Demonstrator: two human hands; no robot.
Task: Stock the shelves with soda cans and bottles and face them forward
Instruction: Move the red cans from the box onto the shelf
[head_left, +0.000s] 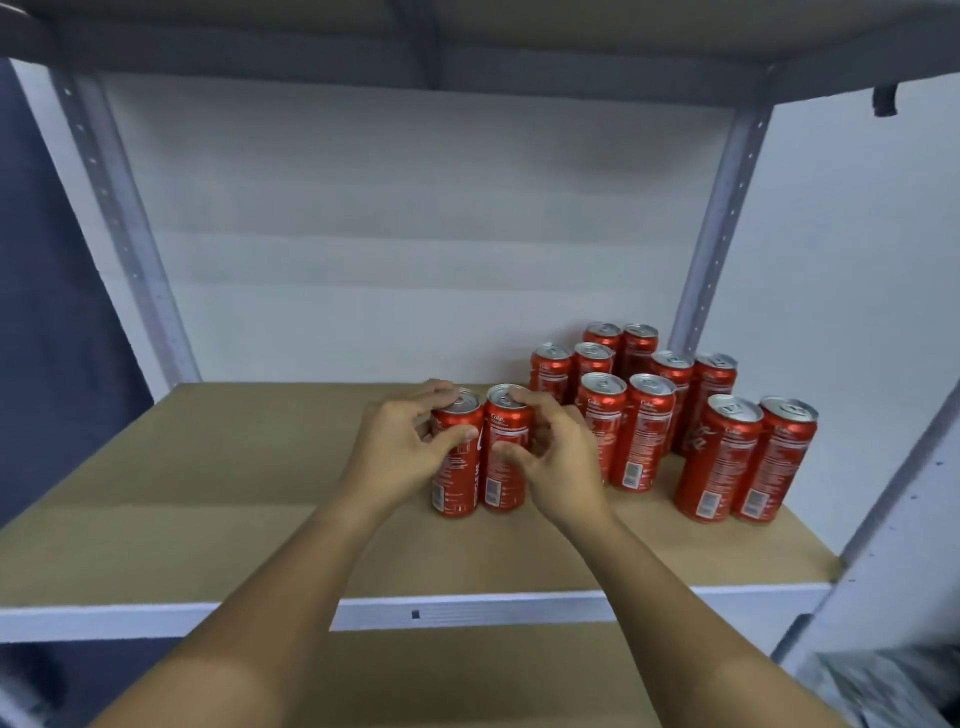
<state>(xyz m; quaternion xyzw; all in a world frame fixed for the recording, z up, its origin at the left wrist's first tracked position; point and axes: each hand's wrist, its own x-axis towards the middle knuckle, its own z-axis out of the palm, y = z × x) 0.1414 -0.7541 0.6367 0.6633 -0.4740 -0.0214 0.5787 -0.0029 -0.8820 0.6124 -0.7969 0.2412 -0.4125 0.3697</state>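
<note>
Two red cola cans stood upright and touching on the brown shelf board (208, 467), left hand (400, 452) curled around the left can (457, 467), right hand (561, 457) curled around the right can (506, 457), ten more red cans (644, 431) grouped near, toward the right rear corner.

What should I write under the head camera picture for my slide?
Left hand and right hand each grip a red soda can on the shelf.
</note>
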